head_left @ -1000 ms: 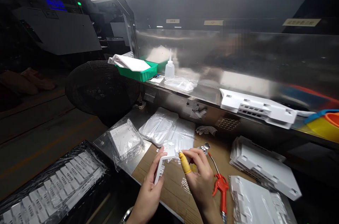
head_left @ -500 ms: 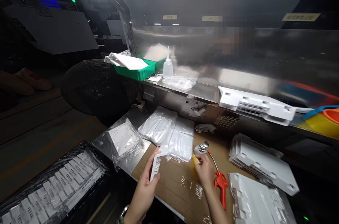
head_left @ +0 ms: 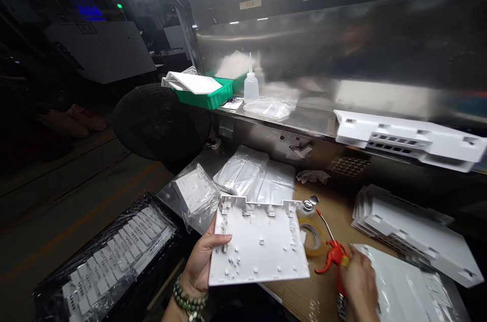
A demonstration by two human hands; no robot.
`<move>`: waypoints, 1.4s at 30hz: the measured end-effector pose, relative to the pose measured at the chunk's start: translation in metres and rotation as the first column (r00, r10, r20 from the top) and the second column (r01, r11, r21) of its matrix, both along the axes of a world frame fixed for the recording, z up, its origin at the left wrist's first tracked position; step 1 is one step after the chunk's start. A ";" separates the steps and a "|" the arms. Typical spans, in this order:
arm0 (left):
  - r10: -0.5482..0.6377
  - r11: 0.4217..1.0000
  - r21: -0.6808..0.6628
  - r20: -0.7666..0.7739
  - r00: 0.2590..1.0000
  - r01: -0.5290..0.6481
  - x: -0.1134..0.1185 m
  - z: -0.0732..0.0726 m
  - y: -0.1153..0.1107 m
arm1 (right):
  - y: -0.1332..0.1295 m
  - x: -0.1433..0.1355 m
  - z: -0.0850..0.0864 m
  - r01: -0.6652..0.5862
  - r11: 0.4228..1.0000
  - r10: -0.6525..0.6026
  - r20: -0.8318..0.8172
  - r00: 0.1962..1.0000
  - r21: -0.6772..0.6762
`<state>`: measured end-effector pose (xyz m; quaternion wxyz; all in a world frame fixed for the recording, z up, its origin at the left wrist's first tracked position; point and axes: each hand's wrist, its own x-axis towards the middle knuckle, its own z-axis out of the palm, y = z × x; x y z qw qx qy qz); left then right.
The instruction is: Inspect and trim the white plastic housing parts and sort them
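My left hand grips a white plastic panel by its left edge, thumb on top. The panel's inner side, with small clips and posts, faces me. My right hand, slightly blurred and with yellow on one fingertip, is at the handle of a red air blow gun. Its fingers are bent, but whether they close on the handle I cannot tell. A roll of yellow tape lies just right of the panel, beside a small metal-topped bottle.
Stacked white panels and a wrapped stack stand at the right. Clear plastic bags and a bagged panel lie behind. A black-lined box of parts is lower left. The shelf holds a green bin and a squeeze bottle.
My left hand has turned the panel from edge-on to flat toward me. My right hand has moved right, from near the metal-topped bottle to the blow gun. The view has shifted left.
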<state>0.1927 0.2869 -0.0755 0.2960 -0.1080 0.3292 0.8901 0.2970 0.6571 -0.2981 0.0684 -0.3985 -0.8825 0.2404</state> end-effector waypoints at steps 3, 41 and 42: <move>-0.054 0.995 0.080 -0.038 0.998 0.057 -0.002 -0.002 -0.007 | 0.013 0.014 -0.013 0.076 0.991 -0.061 0.126 0.990 -0.113; -0.108 0.361 -0.917 -0.225 0.968 -0.173 0.121 -0.217 -0.248 | -0.230 -0.033 0.114 -0.660 0.239 0.964 0.089 0.252 -0.712; -0.169 0.372 -0.913 -0.244 0.955 -0.168 0.120 -0.215 -0.251 | -0.230 -0.033 0.112 -0.659 0.248 0.961 0.096 0.258 -0.710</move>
